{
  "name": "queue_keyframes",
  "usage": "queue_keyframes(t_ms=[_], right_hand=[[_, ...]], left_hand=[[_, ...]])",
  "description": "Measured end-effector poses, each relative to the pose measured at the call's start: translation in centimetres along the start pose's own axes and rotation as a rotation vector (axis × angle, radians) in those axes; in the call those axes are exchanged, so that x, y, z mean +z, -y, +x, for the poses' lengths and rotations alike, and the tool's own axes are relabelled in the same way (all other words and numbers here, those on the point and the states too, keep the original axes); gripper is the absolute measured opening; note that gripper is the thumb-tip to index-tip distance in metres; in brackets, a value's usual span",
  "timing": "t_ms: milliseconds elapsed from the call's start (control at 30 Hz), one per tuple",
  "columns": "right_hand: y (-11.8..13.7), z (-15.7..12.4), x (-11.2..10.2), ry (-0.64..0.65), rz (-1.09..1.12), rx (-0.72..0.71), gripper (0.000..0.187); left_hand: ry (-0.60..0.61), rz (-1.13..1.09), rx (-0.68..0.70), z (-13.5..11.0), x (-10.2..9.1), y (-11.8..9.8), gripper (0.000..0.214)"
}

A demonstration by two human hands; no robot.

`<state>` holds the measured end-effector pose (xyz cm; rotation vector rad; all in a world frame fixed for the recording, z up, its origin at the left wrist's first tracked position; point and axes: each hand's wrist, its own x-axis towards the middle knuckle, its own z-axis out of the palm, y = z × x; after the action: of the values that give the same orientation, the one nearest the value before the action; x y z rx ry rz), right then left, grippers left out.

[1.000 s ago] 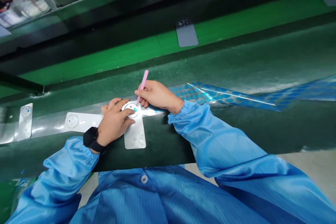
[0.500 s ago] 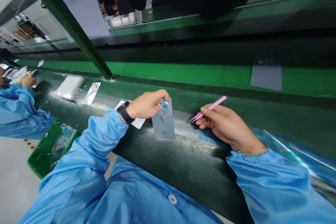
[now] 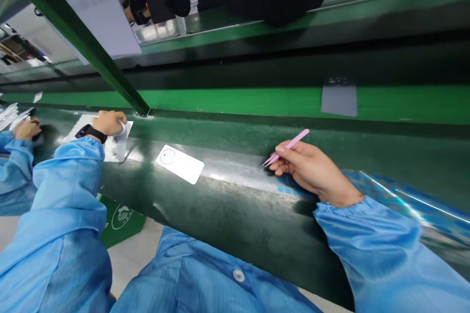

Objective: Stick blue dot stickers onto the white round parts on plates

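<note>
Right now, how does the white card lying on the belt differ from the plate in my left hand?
The white card lies flat on the green belt, untouched; the plate stands tilted in your left hand. The card looks opaque white, the plate translucent grey. The card shows a round outline at one end; the plate's face is too hidden to compare. Both look like narrow rectangles.

Belt (image 3: 227, 215) stretch btw L hand (image 3: 108, 123) and R hand (image 3: 306, 168): passable, only obstacle is white card (image 3: 179, 164) lying midway. Pink tweezers (image 3: 288, 147) in R hand jut toward that gap. Blue dotted film (image 3: 436, 215) right of R hand, in the way. Green rail (image 3: 84, 44) comes down to belt past L hand, clear plate (image 3: 120, 146) in that hand. Co-worker's hand (image 3: 26, 129) near L side, tight there.
</note>
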<state>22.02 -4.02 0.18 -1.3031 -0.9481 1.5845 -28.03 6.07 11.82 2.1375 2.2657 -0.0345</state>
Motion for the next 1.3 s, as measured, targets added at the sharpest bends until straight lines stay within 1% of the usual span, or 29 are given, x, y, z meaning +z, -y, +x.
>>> queue_keyframes(t_ms=[67, 100, 133, 233, 267, 300, 367, 400, 467, 533, 567, 633, 700, 767, 800, 833, 900, 933, 967, 1067, 1133, 1200, 1233, 1300], right_hand=[[0.1, 0.0, 0.0, 0.004, -0.008, -0.014, 0.027], [0.1, 0.0, 0.0, 0.007, -0.014, -0.018, 0.028], [0.1, 0.0, -0.1, 0.01, -0.019, -0.02, 0.029], [0.1, 0.0, -0.1, 0.011, -0.007, -0.017, 0.031], [0.1, 0.0, 0.0, 0.011, 0.003, -0.016, 0.032], [0.1, 0.0, 0.1, 0.01, 0.013, -0.013, 0.032], [0.2, -0.1, 0.5, 0.005, 0.031, -0.006, 0.031], [0.2, -0.1, 0.7, -0.004, 0.04, -0.003, 0.031], [0.3, -0.1, 1.0, -0.016, 0.057, -0.01, 0.029], [0.5, -0.2, 0.9, -0.023, 0.062, -0.035, 0.029], [0.7, -0.4, 0.7, -0.028, 0.057, -0.061, 0.03], [1.2, -1.1, -0.2, -0.045, 0.008, -0.135, 0.03], [1.9, -2.0, -1.4, -0.054, -0.112, -0.192, 0.026], [2.5, -2.7, -2.3, -0.031, -0.26, -0.174, 0.021], [2.7, -2.9, -2.6, -0.008, -0.318, -0.139, 0.02], [2.8, -3.0, -2.7, 0.017, -0.357, -0.099, 0.02], [2.7, -2.8, -2.7, 0.042, -0.377, -0.045, 0.021], [2.5, -2.6, -2.5, 0.033, -0.364, -0.04, 0.021], [2.3, -2.3, -2.4, 0.007, -0.341, -0.048, 0.02], [1.7, -1.5, -2.2, -0.115, -0.266, -0.097, 0.021], [1.4, -1.0, -2.3, -0.171, -0.252, -0.111, 0.022], [1.2, -0.7, -2.4, -0.181, -0.258, -0.105, 0.022], [1.2, -0.6, -2.4, -0.176, -0.262, -0.1, 0.022], [1.2, -0.5, -2.4, -0.165, -0.267, -0.09, 0.022]], left_hand=[[-0.037, 0.087, -0.035, -0.9, 1.3, -1.6, 0.016], [-0.029, 0.099, -0.014, -1.6, 2.0, -2.7, 0.022], [0.005, 0.079, 0.062, -2.5, 2.6, -3.9, 0.03], [0.171, -0.013, 0.352, -5.4, 4.4, -7.8, 0.056], [0.222, -0.027, 0.416, -6.3, 4.9, -8.8, 0.061], [0.263, -0.028, 0.446, -6.9, 5.3, -9.7, 0.063], [0.301, 0.008, 0.429, -7.5, 5.8, -10.8, 0.062], [0.3, 0.031, 0.413, -7.4, 6.0, -11.1, 0.06], [0.294, 0.045, 0.388, -7.0, 6.0, -11.5, 0.053], [0.305, -0.032, 0.405, -6.6, 5.5, -11.8, 0.042], [0.325, -0.092, 0.427, -6.6, 5.0, -12.0, 0.041], [0.382, -0.191, 0.466, -7.0, 3.4, -12.5, 0.052], [0.427, -0.211, 0.482, -7.7, 1.5, -13.2, 0.067], [0.444, -0.191, 0.511, -8.2, -0.4, -14.4, 0.073], [0.453, -0.181, 0.549, -8.2, -1.2, -15.1, 0.072], [0.471, -0.172, 0.602, -8.1, -1.8, -16.1, 0.067], [0.536, -0.135, 0.724, -7.7, -2.4, -18.6, 0.045], [0.572, -0.098, 0.779, -7.4, -2.4, -20.2, 0.034], [0.598, -0.045, 0.826, -7.1, -2.2, -22.0, 0.029], [0.645, 0.165, 0.915, -6.6, -0.8, -27.8, 0.037], [0.689, 0.267, 0.996, -6.7, 0.3, -31.1, 0.044], [0.685, 0.287, 1.058, -7.0, 1.4, -33.2, 0.049], [0.652, 0.257, 1.068, -7.2, 1.9, -33.7, 0.051], [0.531, 0.128, 1.033, -7.6, 3.0, -33.4, 0.049]])
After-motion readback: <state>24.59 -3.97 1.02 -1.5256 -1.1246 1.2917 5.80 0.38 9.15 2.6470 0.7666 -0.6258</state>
